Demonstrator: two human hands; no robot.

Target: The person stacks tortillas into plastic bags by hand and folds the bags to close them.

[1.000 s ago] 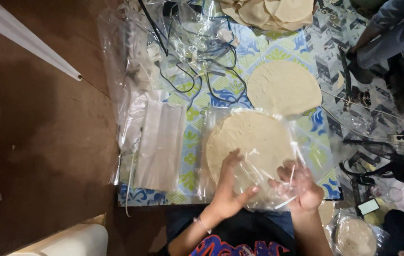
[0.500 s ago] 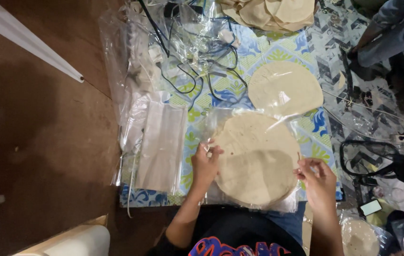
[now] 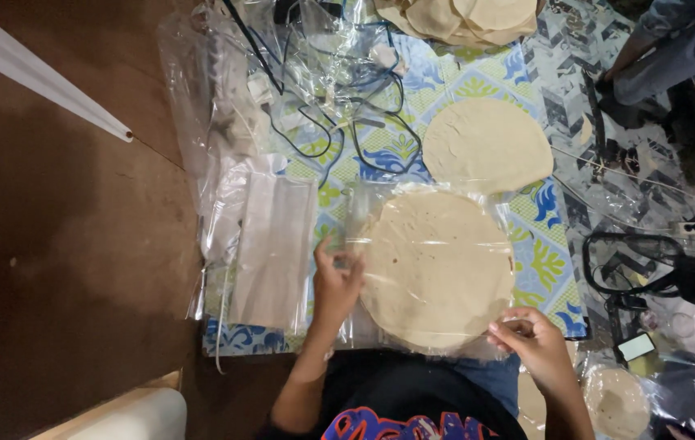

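Note:
A round pale flatbread (image 3: 439, 265) lies inside a clear plastic bag (image 3: 364, 212) on a blue, green and white patterned mat (image 3: 539, 244) in front of me. My left hand (image 3: 334, 281) pinches the bag's left edge beside the flatbread. My right hand (image 3: 531, 338) grips the bag's near right corner, fingers curled on the plastic. A second bare flatbread (image 3: 486, 145) lies on the mat just beyond the bagged one.
A stack of folded clear bags (image 3: 270, 244) lies left of my left hand. Black cables (image 3: 339, 122) and loose plastic sit at the mat's far side, with a pile of flatbreads (image 3: 461, 18) beyond. Another person's leg (image 3: 673, 49) is at upper right. A bagged flatbread (image 3: 616, 399) lies lower right.
My hands have spread apart from the bag's near side to its left edge and near right corner. The bagged flatbread now lies flat and smoothed on the mat.

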